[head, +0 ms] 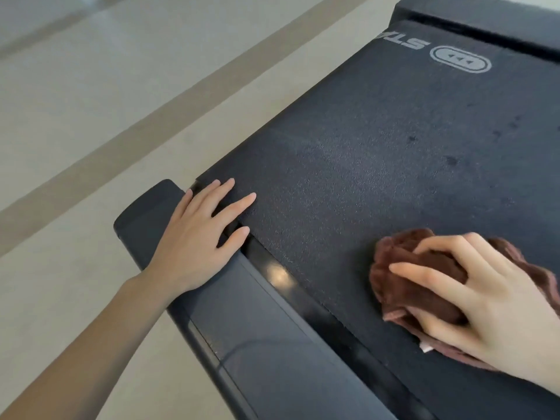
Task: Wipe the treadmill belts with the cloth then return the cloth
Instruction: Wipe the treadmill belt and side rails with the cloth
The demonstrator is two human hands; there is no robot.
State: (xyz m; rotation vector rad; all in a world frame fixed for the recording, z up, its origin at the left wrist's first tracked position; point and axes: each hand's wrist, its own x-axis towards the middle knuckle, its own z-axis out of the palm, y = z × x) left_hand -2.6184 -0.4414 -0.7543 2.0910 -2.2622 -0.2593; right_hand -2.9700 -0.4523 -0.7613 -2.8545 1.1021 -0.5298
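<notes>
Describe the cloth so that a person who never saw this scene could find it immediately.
Start at the black treadmill belt that fills the right of the view. On its near right part, the right hand grips a bunched cloth against the belt. It is the only soft, reddish-brown thing on that dark, grainy surface.

The right hand (485,298) covers the middle of the cloth (394,256), and its wrist runs off the right edge. The belt (363,153) is cut off there too. The white lettering (409,42) on it is only partly readable.
</notes>
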